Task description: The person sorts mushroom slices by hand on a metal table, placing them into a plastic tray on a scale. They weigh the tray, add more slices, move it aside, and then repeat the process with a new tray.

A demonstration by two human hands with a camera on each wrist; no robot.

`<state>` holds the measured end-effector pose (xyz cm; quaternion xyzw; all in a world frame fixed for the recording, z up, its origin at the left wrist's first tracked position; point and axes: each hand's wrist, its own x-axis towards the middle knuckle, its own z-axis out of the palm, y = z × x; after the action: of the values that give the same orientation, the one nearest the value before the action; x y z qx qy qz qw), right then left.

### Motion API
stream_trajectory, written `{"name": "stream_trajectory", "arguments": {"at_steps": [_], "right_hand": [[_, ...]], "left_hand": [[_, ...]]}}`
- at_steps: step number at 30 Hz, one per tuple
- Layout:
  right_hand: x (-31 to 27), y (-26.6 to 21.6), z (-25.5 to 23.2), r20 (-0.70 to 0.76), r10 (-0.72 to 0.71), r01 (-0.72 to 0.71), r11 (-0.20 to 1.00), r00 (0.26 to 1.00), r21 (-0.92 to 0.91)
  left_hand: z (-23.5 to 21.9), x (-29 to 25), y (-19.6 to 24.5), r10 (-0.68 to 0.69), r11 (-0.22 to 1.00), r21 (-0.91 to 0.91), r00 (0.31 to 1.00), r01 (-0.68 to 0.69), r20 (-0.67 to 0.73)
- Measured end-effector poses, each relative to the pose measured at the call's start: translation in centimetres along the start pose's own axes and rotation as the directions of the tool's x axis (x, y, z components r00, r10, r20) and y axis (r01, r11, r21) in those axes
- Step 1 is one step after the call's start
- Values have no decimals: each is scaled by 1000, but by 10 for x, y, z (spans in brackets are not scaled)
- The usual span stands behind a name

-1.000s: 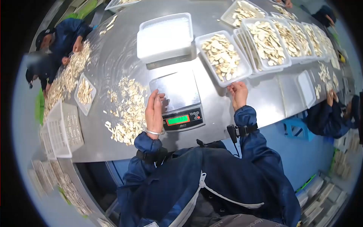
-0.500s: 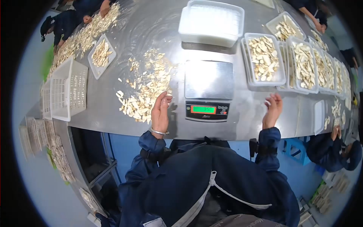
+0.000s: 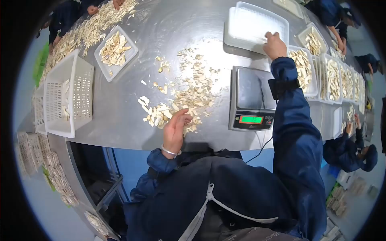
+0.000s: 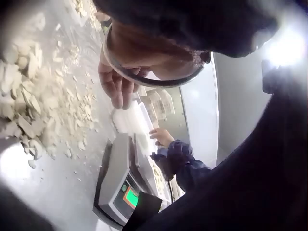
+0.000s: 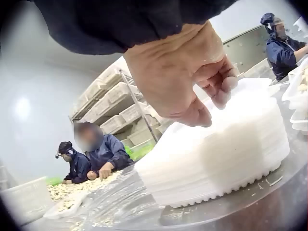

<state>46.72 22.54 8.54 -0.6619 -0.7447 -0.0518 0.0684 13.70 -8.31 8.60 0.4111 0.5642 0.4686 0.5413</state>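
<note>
My right hand (image 3: 276, 46) is over the near right corner of a stack of white trays (image 3: 255, 26); the right wrist view shows the hand (image 5: 180, 77) with bent, parted fingers above the stack (image 5: 221, 154), and contact cannot be told. My left hand (image 3: 173, 132) hovers at the near edge of a loose pile of pale slices (image 3: 193, 94), fingers relaxed and holding nothing. Between the pile and the filled trays stands a scale (image 3: 253, 98) with a bare plate and a lit green display.
Filled trays (image 3: 333, 78) line the right side. A tray of slices (image 3: 113, 52) and a perforated basket (image 3: 80, 94) stand at the left. Other people work at the far left and right of the metal table (image 3: 120, 128).
My right hand has moved from the filled tray, away from my body, over to the tray stack. My left hand is now nearer the loose slices. The head view has shifted left.
</note>
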Motion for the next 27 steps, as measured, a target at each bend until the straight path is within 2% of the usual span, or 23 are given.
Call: {"name": "stream_trajectory", "arguments": {"at_steps": [3,5,8,11,12,14,17,18,19,21,24,27], "right_hand": [[11,7,16,30,91,-88,993,995,-83],[13,16,20,-41,38,-41,994,998,-98],[1,20,-12,-206,-14,4,999,978,-52],[-20,28,-55,-214,32,50,929,976,367],[-30,35,-68,-213,-59,144,901,975,409],[-56,46,-89,-107,-189,215,788,976,577],[-93,58,-94,-18,-373,266,626,928,733],[-105,61,-94,30,-385,242,635,922,734],[-112,63,-96,125,-400,179,641,908,746],[-118,76,-85,139,-454,235,671,880,703],[-113,84,-88,161,-311,108,694,937,712],[-75,89,-76,-93,-231,246,831,968,499]], "left_hand": [[-32,1,-10,-33,999,1,998,33,-47],[-44,4,-14,-65,998,18,996,66,-68],[-41,13,-14,-63,998,-5,995,63,-75],[-25,24,-14,-34,999,-38,998,32,-54],[-15,28,-12,-31,999,-46,999,29,-43],[6,36,-7,-61,998,-23,998,61,-22],[45,47,-10,45,994,100,999,-44,-5],[58,48,-6,73,979,187,997,-77,29],[71,49,-1,200,930,297,976,-215,82],[98,49,7,409,746,476,884,-467,227],[131,48,17,482,556,493,742,-670,466],[151,47,20,356,435,527,677,-731,645]]}}
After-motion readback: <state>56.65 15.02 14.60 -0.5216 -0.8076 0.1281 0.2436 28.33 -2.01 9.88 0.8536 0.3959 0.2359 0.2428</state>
